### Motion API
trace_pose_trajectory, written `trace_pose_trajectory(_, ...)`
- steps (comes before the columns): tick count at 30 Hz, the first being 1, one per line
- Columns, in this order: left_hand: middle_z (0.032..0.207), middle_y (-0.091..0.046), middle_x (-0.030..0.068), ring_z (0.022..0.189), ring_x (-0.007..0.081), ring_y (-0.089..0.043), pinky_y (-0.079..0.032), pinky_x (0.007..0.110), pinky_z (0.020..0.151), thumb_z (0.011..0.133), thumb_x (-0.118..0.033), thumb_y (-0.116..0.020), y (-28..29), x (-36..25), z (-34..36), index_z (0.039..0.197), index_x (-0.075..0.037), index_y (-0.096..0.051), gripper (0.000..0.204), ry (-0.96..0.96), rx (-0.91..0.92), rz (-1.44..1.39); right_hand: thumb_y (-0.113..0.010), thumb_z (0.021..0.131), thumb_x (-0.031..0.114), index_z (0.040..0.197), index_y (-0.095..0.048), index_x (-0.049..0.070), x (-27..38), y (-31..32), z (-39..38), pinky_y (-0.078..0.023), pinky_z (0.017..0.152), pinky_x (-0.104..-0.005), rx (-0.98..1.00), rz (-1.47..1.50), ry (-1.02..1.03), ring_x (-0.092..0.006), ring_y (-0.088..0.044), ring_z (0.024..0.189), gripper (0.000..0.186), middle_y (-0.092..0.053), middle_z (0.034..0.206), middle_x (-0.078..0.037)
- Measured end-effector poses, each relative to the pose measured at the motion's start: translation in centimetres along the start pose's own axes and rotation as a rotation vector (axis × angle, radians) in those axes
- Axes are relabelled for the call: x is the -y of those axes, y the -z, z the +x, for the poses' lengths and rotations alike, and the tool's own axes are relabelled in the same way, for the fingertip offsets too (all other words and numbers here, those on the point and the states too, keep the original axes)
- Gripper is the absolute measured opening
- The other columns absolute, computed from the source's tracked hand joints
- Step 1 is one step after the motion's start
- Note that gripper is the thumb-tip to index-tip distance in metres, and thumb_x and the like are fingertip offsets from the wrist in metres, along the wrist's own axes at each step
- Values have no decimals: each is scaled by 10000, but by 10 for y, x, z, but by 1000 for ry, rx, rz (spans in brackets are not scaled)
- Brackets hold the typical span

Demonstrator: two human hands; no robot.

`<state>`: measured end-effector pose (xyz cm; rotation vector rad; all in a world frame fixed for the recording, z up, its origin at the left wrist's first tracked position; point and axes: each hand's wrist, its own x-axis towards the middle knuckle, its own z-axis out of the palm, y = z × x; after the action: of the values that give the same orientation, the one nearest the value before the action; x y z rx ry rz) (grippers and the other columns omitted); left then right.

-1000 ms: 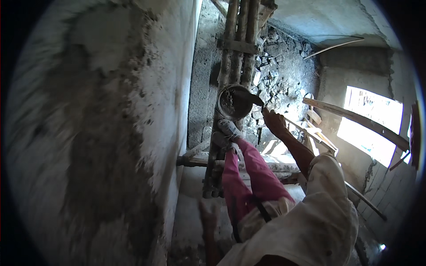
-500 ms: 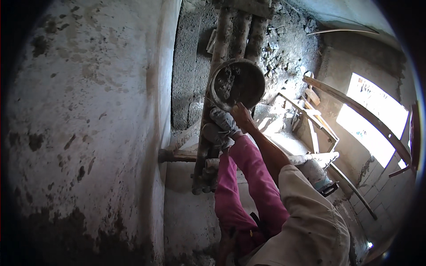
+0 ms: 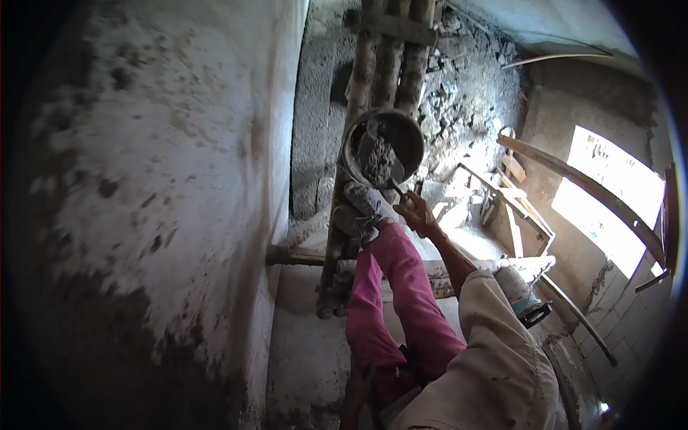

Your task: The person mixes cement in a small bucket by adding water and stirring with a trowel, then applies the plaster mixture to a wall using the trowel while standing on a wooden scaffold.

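Note:
My right hand (image 3: pixel 416 213) is wrapped round the handle of a trowel (image 3: pixel 397 173) at the near rim of a round bucket (image 3: pixel 411 136). Wet grey mortar (image 3: pixel 378 159) lies on and around the blade, inside the bucket. The bucket rests on round timber poles (image 3: pixel 390 57), just beyond my grey shoes (image 3: pixel 369 204). Low at the bottom, beside my pink trousers, my left hand (image 3: pixel 357 390) hangs in deep shadow; its fingers do not show clearly.
A plastered wall (image 3: pixel 179 179) with dark, wet-looking patches rises close on the left. A crossbeam (image 3: pixel 444 269) runs near my feet. Wooden pieces (image 3: pixel 512 201) stand below on the right, a curved board (image 3: pixel 588 183) crosses before the bright window opening (image 3: pixel 613 201), and rubble (image 3: pixel 448 93) lies beyond.
My right hand has drawn back from inside the bucket toward its near right rim. The trowel and a heap of mortar now show. The view has shifted slightly.

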<state>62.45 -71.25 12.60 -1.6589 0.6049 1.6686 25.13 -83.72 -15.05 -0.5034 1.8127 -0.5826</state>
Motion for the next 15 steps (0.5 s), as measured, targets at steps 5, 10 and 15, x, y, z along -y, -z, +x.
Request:
trace_pose_trajectory(5, 1426, -445, 256, 1321, 389, -449, -367, 467, 1094, 1015, -148, -464, 69, 14, -130, 1422, 60, -355, 470, -907, -1202, 411, -731, 845, 341, 1020, -607, 51, 73, 29, -82, -456, 588, -348, -49, -271, 160, -143, -538, 629, 360, -582, 699, -60)
trace_pose_trajectory(10, 1415, -422, 299, 1297, 422, -445, -382, 491, 1065, 1053, -331, -341, 191, -23, -455, 1423, 114, -328, 579, -247, -2565, 900, -609, 946, 320, 1011, -556, 73, 236, 53, -196, -361, 405, -251, 244, 140, 179, -58, -447, 461, 260, -464, 556, 21)
trace_pose_trajectory(15, 1409, -437, 262, 1296, 405, -440, -356, 506, 1070, 1032, -363, -381, 265, 45, -606, 1416, 66, -361, 576, -256, -2724, 881, -494, 1022, 327, 1159, -495, 93, 333, 12, -280, -362, 416, -227, 499, 574, 298, -56, -428, 483, 271, -438, 630, 37)
